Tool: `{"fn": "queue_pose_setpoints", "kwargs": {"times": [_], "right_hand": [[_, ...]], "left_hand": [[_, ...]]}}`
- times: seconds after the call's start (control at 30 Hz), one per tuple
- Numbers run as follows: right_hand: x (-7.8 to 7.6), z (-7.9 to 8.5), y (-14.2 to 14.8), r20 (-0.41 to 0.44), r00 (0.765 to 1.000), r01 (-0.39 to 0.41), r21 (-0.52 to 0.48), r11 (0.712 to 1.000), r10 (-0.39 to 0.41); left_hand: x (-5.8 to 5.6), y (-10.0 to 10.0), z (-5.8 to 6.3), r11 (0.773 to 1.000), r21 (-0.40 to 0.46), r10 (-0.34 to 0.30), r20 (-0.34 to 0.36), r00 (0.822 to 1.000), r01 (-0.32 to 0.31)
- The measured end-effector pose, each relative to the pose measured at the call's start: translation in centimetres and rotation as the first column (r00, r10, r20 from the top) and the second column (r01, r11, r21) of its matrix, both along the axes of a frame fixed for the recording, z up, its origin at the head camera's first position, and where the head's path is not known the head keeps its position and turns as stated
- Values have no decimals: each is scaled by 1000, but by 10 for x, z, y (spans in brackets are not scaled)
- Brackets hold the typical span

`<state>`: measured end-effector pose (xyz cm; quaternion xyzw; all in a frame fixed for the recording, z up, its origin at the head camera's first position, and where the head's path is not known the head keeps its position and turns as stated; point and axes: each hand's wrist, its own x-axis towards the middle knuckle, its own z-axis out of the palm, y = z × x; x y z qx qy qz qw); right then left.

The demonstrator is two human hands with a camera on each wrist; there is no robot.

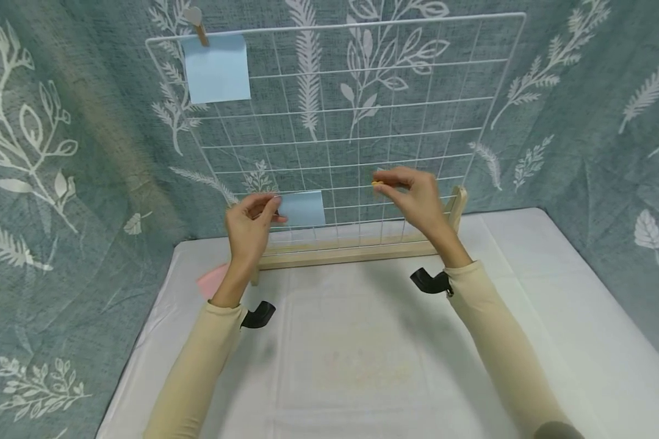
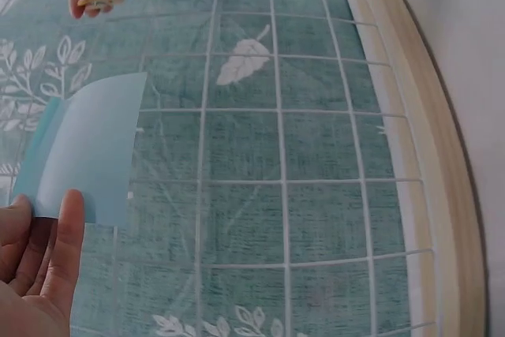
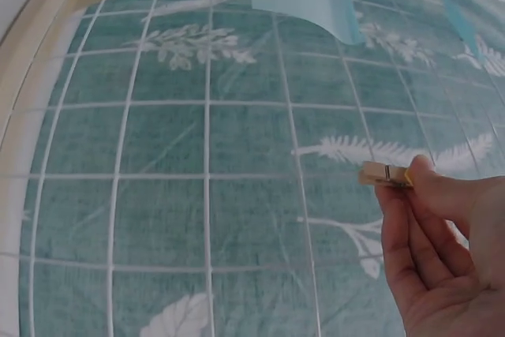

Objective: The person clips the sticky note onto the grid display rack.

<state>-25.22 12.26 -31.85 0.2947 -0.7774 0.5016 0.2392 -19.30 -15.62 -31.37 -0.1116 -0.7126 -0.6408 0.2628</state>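
Grey-green cloth [image 1: 101,164] printed with white leaves and ferns hangs round the table on the far side and to left and right, falling in soft folds. Over the table lies a white tablecloth [image 1: 351,329], lightly creased, with a faint yellowish patch in its middle and soft shadows under both arms. Toward the back stands a white wire rack [image 1: 346,139], its lower edge along a pale wooden base [image 1: 346,255]. At the rack's top left corner hangs a light blue sheet [image 1: 218,72], held by a wooden peg [image 1: 199,29] with a pale heart on its end.

Low on the rack's left side, the person's left hand [image 1: 248,228] pinches a second blue paper [image 1: 303,208] at its edge between thumb and fingers; the paper bows slightly, and I can't tell whether it touches the wires. Further right, the right hand [image 1: 414,192] has thumb and fingertips closed on a small clothespin [image 3: 385,173] with a spot of yellow by the thumb, near the wires. Something pink [image 1: 212,281] shows at the table's left, partly behind the left wrist. Both sleeves [image 1: 198,372] are cream, a black fitting [image 1: 259,315] jutting from each cuff.
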Motion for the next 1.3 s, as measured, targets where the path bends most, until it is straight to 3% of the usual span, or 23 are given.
{"fn": "queue_pose_setpoints", "kwargs": {"times": [0.13, 0.3, 0.47, 0.8, 1.07, 1.3], "right_hand": [[-2, 3, -7, -54, 998, -35, -51, 998, 32], [-4, 13, -15, -156, 987, -53, -103, 993, 37], [-6, 29, -25, -187, 979, -102, -83, 991, 85], [-11, 62, -28, -196, 979, -64, -56, 996, 52], [-13, 89, -29, -198, 980, -43, -61, 997, 30], [-12, 102, -33, -189, 980, -91, -106, 990, 70]], "left_hand": [[-1, 6, 5, 1000, 4, 2, -26, 1000, -2], [-12, 5, -1, 1000, 1, 18, -50, 999, -17], [-18, -1, 1, 998, 10, 67, -84, 994, -66], [-28, 14, 32, 1000, -20, 12, -253, 967, -18], [-30, 23, 60, 999, -31, 30, -297, 954, -41], [-28, 25, 77, 998, -32, 31, -360, 932, -45]]}}
